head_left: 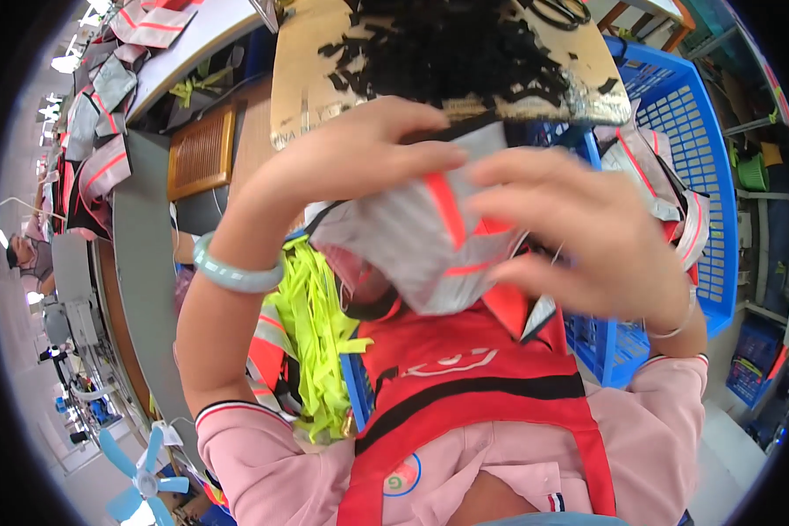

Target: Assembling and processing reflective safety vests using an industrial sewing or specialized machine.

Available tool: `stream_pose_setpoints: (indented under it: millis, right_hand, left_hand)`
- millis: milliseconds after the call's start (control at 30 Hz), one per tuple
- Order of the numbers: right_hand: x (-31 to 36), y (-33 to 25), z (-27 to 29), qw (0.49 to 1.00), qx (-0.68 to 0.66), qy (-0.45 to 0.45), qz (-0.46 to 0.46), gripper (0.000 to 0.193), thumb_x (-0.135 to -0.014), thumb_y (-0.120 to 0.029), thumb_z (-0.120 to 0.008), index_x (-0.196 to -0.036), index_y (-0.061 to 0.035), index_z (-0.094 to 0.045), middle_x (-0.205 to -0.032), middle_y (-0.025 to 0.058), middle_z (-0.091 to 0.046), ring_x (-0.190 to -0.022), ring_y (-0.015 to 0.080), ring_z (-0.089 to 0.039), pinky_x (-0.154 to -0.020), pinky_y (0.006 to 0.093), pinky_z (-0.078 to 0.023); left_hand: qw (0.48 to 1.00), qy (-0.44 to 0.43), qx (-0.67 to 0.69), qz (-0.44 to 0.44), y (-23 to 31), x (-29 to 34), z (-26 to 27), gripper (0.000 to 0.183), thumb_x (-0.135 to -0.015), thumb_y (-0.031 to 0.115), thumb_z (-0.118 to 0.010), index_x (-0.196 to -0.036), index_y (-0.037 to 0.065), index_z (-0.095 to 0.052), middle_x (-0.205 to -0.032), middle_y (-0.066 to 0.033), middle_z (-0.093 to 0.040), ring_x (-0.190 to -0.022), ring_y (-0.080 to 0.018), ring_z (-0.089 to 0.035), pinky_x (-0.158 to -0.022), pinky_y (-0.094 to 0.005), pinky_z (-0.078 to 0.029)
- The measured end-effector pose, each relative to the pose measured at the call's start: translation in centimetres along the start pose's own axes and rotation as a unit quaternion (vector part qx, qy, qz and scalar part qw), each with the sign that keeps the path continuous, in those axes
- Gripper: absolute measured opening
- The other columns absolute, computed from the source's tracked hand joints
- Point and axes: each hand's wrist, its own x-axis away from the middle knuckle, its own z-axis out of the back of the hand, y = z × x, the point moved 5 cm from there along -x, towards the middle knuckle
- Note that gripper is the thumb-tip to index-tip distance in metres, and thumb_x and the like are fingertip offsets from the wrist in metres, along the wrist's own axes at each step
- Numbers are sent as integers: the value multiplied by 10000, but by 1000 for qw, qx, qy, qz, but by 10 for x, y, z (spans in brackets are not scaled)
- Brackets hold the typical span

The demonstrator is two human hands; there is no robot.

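Observation:
A grey sewn fabric piece point(403, 237) with bright red-orange stripes and a black edge hangs in front of my red apron. My left hand point(359, 153) is closed on its upper edge, thumb and fingers around the cloth. Over its right side is my right hand point(579, 223), smeared by motion, its fingers spread and the thumb apart. Whether the right fingertips touch the cloth I cannot make out. Just beyond the hands, a pile of short black strips point(456, 53) lies on a worn wooden board point(302, 79).
Black-handled scissors point(557, 10) lie at the board's far right. A blue plastic basket point(719, 167) with more grey striped pieces point(644, 167) stands to the right. Neon yellow strips point(311, 342) hang at my left. More striped pieces lie on a table point(171, 74) at the far left.

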Motion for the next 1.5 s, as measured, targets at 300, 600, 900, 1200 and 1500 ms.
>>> stream_pose_setpoints:
  millis: [300,600,900,1200,1500]
  right_hand:
    - [25,7,-63,963,201,1,-180,713,-650,-196,-774,-1301,-128,-490,-976,108,-595,-654,275,-616,-546,354,-498]
    - [33,40,-29,983,92,49,-148,252,-678,-222,-709,-832,-45,-616,-752,100,-586,-660,306,-612,-562,381,-484]
    - [7,16,37,975,-37,29,-215,322,-745,-288,-702,-825,0,-581,-622,147,-526,-588,292,-543,-560,357,-425]
    - [-33,81,24,961,-20,-3,-274,469,-737,-415,-644,-840,38,-582,-687,187,-552,-651,294,-547,-616,373,-432]
    - [-55,127,24,960,-60,-12,-273,378,-805,-342,-665,-881,23,-609,-708,30,-553,-683,91,-497,-628,271,-427]
  left_hand:
    - [960,-16,280,-1,5,20,-59,302,-825,197,-665,-1035,-18,-637,-926,-67,-650,-851,-121,-595,-750,-254,-481]
    - [945,320,61,16,-34,57,-109,343,-805,61,-651,-1148,53,-628,-992,-133,-672,-898,-284,-650,-804,-322,-499]
    - [970,230,41,-72,58,69,13,195,-827,51,-650,-1008,-21,-658,-872,-141,-683,-771,-229,-656,-710,-299,-496]
    - [989,128,26,70,-1,16,48,426,-857,313,-640,-1086,-45,-621,-938,-139,-652,-866,-209,-614,-782,-299,-460]
    - [990,64,89,94,-23,-24,68,410,-901,278,-628,-1134,-58,-613,-967,-35,-657,-861,-73,-574,-786,-223,-469]
